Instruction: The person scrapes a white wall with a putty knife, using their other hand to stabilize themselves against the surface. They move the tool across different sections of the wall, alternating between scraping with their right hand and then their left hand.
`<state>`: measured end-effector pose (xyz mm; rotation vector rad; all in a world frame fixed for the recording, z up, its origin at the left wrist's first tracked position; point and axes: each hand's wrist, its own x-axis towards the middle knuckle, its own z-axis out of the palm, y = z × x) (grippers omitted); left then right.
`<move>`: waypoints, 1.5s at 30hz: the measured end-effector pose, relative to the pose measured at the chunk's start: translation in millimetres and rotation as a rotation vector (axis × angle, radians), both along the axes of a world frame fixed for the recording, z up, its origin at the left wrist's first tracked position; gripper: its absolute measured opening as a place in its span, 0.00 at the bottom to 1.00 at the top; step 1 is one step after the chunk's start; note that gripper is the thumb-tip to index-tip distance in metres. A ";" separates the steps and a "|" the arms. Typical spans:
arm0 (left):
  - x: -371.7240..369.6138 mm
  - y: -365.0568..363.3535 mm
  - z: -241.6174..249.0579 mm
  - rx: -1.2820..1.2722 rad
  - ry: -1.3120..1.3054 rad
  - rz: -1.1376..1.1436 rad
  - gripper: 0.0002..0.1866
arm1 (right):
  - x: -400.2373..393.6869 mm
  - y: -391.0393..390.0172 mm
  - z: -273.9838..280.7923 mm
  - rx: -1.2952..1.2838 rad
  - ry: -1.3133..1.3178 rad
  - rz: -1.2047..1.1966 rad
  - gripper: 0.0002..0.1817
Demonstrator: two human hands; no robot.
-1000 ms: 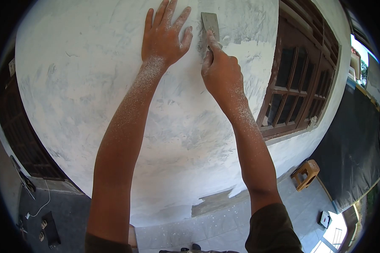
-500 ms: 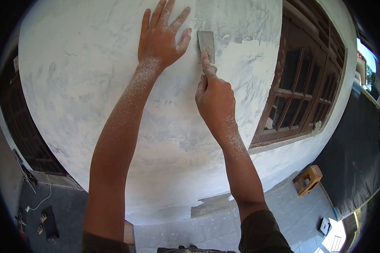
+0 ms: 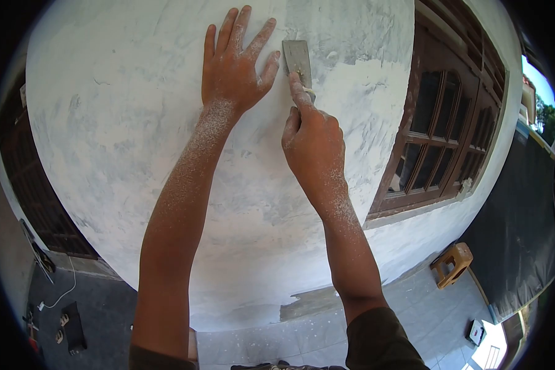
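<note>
In the head view, my right hand (image 3: pixel 314 139) is closed round the handle of a putty knife (image 3: pixel 298 57), with the index finger stretched along its blade. The grey metal blade lies against the white, patchy plastered wall (image 3: pixel 246 191). To its left, my left hand (image 3: pixel 235 71) rests on the wall with fingers spread and holds nothing. White dust coats both hands and forearms. Most of the knife's handle is hidden inside my right hand.
A brown wooden window (image 3: pixel 438 123) is set in the wall on the right. On the tiled floor stand an orange-brown stool (image 3: pixel 452 265) and a small white container (image 3: pixel 475 332). A black sheet (image 3: pixel 515 228) hangs at far right. A white cable (image 3: pixel 68 290) lies at lower left.
The putty knife and my right hand have shifted slightly left and the blade a little up the wall. My left hand stays on the wall, its fingers slightly lower in view.
</note>
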<state>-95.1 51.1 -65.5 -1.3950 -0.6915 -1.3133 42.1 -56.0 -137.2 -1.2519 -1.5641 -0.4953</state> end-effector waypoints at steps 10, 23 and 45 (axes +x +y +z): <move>2.4 0.9 -2.1 -0.031 -0.013 -0.044 0.29 | -8.7 0.0 6.8 -0.012 0.056 0.007 0.30; 2.4 -2.2 -3.5 -0.047 -0.011 -0.059 0.29 | -11.2 -5.6 -25.6 -0.054 0.016 -0.073 0.29; 6.1 -2.3 -2.1 -0.081 -0.007 -0.015 0.30 | -5.2 4.3 2.2 0.039 0.030 -0.082 0.26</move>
